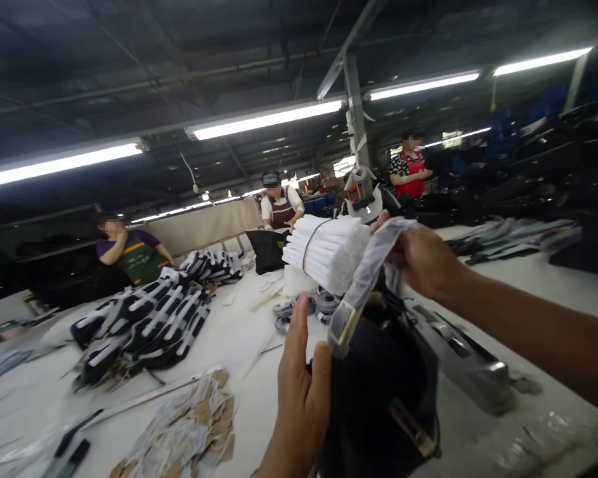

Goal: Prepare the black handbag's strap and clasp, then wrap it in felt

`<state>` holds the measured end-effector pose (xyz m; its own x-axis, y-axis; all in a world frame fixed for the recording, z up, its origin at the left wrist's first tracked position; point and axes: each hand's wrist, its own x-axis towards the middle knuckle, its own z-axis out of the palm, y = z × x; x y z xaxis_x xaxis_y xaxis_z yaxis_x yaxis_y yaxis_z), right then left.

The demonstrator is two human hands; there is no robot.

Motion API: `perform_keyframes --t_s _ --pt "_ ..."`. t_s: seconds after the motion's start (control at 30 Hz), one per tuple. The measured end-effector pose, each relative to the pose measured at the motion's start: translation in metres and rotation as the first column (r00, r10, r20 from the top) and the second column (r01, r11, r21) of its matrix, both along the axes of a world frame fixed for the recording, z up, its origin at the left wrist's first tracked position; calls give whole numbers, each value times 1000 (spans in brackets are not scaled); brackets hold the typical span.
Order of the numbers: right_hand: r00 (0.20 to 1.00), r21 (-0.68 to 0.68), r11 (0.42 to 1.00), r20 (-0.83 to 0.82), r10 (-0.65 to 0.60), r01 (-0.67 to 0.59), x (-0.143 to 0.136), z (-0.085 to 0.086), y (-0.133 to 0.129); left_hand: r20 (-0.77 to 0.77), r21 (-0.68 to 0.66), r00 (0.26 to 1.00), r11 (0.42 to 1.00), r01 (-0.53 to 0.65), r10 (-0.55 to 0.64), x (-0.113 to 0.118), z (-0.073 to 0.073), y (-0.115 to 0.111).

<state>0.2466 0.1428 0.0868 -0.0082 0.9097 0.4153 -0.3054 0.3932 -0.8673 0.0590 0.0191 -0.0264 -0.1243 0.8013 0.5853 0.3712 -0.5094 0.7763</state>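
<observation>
A black bag [379, 398] with a gold-coloured metal piece stands at the lower centre of the head view. My left hand [303, 392] is at its left side, fingers raised and thumb apart, with nothing in its grasp. Higher up on the right, my right hand [413, 255] has its fingers closed on a strap wrapped in whitish film [369, 272]. The strap hangs down to a gold buckle [347, 325] over the bag's top. Behind the strap lies a banded bundle of white rolls [323, 249].
Black-and-white striped pieces [149, 318] are heaped at the left, with brown and white scraps [194, 425] nearer. Grey coils [326, 302] lie behind the bag, a grey metal tool [463, 358] right of it. Three people are across the white table [239, 338].
</observation>
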Motion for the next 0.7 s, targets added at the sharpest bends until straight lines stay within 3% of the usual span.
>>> perform_keyframes --t_s 0.07,0.17,0.23,0.33,0.47,0.6,0.7 --pt "997 -42 996 13 81 -80 -25 -31 -14 143 -193 976 963 191 -165 -10 1 -12" --pt "983 -87 981 46 180 -176 -51 -65 -27 364 -416 864 770 485 -348 -24 -5 -32" --pt "975 -78 977 89 205 -199 -57 -79 -29 422 -448 824 703 552 -379 -33 -12 -42" --pt "946 -14 986 280 161 -164 -52 -91 -25 402 -420 843 746 516 -357 -50 -30 -49" --pt "798 2 998 600 52 -67 -26 -119 -8 297 -368 902 834 410 -313 -75 -55 -54" --pt "735 -80 992 665 129 -102 2 -159 8 151 -299 972 929 219 -180 -93 -71 -56" --pt "668 -124 976 713 212 -177 15 -183 13 97 -255 994 964 71 -48 -95 -79 -53"
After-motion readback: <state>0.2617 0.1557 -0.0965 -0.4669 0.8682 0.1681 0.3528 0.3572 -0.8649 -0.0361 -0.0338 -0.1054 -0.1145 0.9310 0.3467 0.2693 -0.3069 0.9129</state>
